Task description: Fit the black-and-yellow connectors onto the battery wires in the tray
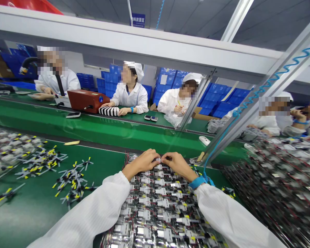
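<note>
Head view, with the clear tray of small white-and-black units as landmark:
- The left hand reached the tray's far end, thumb and fingertips pinching a small pale part.
- The right hand met it there from the other side, thumb and forefinger pinched together at the same part; a blue wristband circled its wrist.
- The small pale part was at the tray's far end, between the hands, its details too small to tell.
- Left of the tray, loose yellow-tipped pieces lay in heaps on the green table.
- Right of the tray stood stacked filled trays.
- Beyond the tray, co-workers in white sat past a red-brown box.
</note>
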Tool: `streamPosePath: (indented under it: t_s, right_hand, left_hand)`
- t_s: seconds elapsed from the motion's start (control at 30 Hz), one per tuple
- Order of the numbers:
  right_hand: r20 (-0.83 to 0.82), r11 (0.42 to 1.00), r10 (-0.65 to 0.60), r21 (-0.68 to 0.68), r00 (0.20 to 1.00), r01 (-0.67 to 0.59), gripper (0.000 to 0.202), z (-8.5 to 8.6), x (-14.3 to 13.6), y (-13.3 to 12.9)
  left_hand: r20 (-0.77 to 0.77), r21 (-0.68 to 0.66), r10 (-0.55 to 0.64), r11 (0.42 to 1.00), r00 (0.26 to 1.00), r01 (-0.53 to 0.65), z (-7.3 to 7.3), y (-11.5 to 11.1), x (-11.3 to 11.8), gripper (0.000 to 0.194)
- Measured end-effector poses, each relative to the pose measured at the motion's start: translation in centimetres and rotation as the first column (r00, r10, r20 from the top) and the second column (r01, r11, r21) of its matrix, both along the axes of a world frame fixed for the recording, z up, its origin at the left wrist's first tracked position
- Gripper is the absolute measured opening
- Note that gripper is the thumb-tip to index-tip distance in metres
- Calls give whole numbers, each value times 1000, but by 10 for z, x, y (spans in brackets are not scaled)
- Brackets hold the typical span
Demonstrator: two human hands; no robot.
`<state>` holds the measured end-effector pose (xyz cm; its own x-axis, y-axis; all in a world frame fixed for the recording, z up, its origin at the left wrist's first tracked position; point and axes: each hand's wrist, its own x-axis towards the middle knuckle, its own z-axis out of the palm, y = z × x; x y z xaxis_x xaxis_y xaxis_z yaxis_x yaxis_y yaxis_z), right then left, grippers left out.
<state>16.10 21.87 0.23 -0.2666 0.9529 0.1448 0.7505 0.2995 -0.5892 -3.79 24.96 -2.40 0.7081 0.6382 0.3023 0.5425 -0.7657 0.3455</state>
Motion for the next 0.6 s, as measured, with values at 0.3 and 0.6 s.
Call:
streamPosePath:
  t_s: [0.3, 0.6]
  right_hand:
    - [72, 991, -84, 111, 994, 76, 21, 17, -5, -6]
    - [-78, 847, -451, 277, 889, 454, 46, 37, 120, -71]
  left_hand:
    - [-18, -7, 12, 1000, 1000, -12, 3, 1, -4, 26]
    - [-97, 12, 114, 993, 989, -114, 50, -14, -34, 30]
